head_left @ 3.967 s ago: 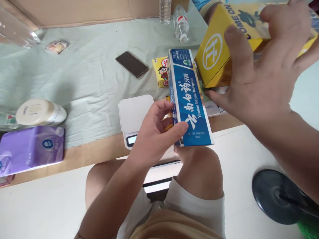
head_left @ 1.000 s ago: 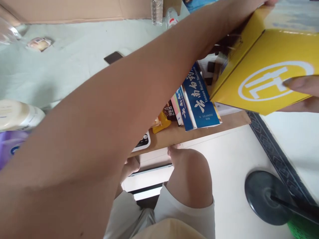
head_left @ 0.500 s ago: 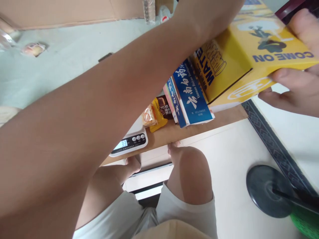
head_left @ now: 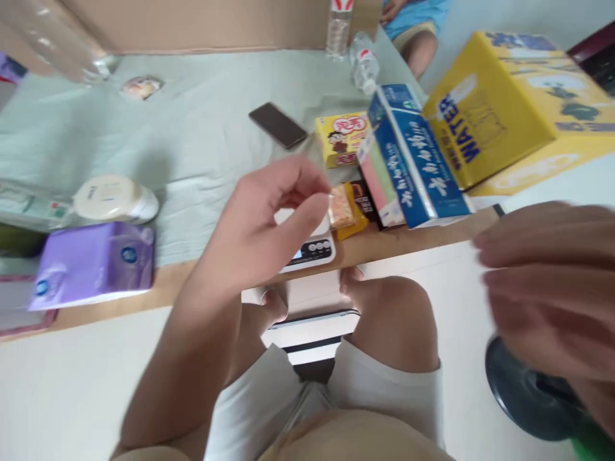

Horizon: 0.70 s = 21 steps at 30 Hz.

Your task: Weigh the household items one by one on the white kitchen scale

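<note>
My left hand (head_left: pixel 269 224) hovers over the white kitchen scale (head_left: pixel 314 253), its fingers loosely bent and the thumb apart from them; it appears to hold nothing. Just right of its fingertips lie a wrapped snack (head_left: pixel 341 208) and a dark cocoa packet (head_left: pixel 364 200). My right hand (head_left: pixel 552 288), blurred, is at the right edge, its fingers stretched out and nothing in them. Above it sits the yellow carton (head_left: pixel 490 115), apart from both hands. Blue toothpaste boxes (head_left: pixel 423 160) lean side by side against that carton's left.
A phone (head_left: pixel 277 125) and a yellow snack box (head_left: pixel 342 137) lie on the pale cloth. Plastic bottles (head_left: pixel 364 63) are at the back. Left are a purple tissue pack (head_left: pixel 96 262) and a cream bottle (head_left: pixel 113 198). Another person's leg (head_left: pixel 419 48) shows behind.
Both hands have let go of the yellow carton. My left hand has drawn back left to above the scale, and my right hand has dropped lower. The view has shifted left.
</note>
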Each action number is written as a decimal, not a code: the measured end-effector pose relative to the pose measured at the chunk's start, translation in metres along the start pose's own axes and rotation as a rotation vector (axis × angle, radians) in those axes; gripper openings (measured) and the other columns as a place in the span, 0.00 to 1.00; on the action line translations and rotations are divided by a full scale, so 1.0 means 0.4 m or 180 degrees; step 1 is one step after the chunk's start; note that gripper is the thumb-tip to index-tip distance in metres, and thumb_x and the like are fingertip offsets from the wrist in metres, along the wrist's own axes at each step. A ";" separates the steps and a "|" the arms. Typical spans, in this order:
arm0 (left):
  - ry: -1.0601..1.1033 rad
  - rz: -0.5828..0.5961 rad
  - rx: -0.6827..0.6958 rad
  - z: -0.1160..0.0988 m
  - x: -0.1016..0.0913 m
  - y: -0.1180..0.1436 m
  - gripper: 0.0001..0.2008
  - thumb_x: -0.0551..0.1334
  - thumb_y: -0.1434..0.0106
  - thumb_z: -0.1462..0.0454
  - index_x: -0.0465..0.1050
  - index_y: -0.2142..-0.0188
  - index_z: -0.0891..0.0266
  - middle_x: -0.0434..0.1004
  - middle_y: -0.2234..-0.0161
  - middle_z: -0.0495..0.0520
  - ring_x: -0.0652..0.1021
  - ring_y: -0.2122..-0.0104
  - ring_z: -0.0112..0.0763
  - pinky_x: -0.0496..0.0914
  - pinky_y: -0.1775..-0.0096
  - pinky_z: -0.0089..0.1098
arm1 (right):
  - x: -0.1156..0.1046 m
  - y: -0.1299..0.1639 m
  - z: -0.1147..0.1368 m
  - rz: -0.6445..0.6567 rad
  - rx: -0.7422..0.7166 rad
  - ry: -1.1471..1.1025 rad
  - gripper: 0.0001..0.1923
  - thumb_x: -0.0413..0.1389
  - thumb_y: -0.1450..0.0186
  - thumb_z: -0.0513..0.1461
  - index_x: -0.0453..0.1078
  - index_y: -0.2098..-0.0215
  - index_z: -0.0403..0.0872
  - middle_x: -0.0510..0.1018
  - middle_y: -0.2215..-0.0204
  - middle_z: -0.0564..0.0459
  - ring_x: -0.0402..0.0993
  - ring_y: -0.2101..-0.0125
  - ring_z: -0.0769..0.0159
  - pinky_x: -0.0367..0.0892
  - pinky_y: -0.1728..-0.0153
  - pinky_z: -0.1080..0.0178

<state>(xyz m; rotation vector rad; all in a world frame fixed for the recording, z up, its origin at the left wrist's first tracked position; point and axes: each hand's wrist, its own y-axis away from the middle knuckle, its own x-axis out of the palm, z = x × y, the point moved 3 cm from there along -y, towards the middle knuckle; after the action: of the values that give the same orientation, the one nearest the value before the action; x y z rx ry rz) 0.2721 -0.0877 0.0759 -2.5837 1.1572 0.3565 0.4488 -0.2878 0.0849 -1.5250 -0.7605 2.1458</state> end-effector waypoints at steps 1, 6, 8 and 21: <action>0.0031 -0.0107 -0.0122 0.031 -0.038 0.045 0.06 0.62 0.31 0.63 0.75 0.66 0.55 0.77 0.68 0.53 0.74 0.67 0.32 0.74 0.59 0.36 | 0.061 -0.026 0.050 0.0079 -0.0193 -0.0250 0.05 0.58 0.30 0.40 0.75 0.64 0.56 0.82 0.66 0.52 0.80 0.62 0.68 0.78 0.62 0.55; -0.0429 -0.0241 -0.0828 0.156 -0.217 0.207 0.10 0.60 0.31 0.56 0.73 0.55 0.57 0.80 0.59 0.53 0.80 0.57 0.38 0.76 0.54 0.40 | 0.376 -0.183 0.236 -0.0032 -0.0311 -0.1493 0.13 0.55 0.37 0.28 0.70 0.58 0.49 0.81 0.65 0.52 0.78 0.64 0.69 0.76 0.63 0.62; -0.0750 -0.0118 -0.1052 0.190 -0.284 0.255 0.14 0.59 0.31 0.55 0.72 0.51 0.56 0.81 0.53 0.54 0.81 0.53 0.42 0.75 0.51 0.43 | 0.489 -0.231 0.293 0.0160 -0.0167 -0.1702 0.11 0.55 0.37 0.30 0.71 0.58 0.48 0.81 0.64 0.52 0.78 0.62 0.70 0.76 0.61 0.63; -0.0668 -0.2664 -0.1990 0.374 -0.554 0.462 0.21 0.68 0.36 0.54 0.74 0.45 0.51 0.79 0.47 0.55 0.78 0.44 0.50 0.73 0.42 0.53 | 0.903 -0.300 0.518 0.2256 0.1122 -0.2264 0.35 0.60 0.35 0.45 0.59 0.32 0.52 0.70 0.32 0.43 0.71 0.35 0.50 0.72 0.36 0.40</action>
<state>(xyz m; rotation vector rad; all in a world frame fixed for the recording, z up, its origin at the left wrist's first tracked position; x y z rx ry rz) -0.0267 -0.0006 -0.0175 -3.1319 -0.2049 0.8414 0.1366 -0.0190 -0.0488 -0.8933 0.0373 3.1953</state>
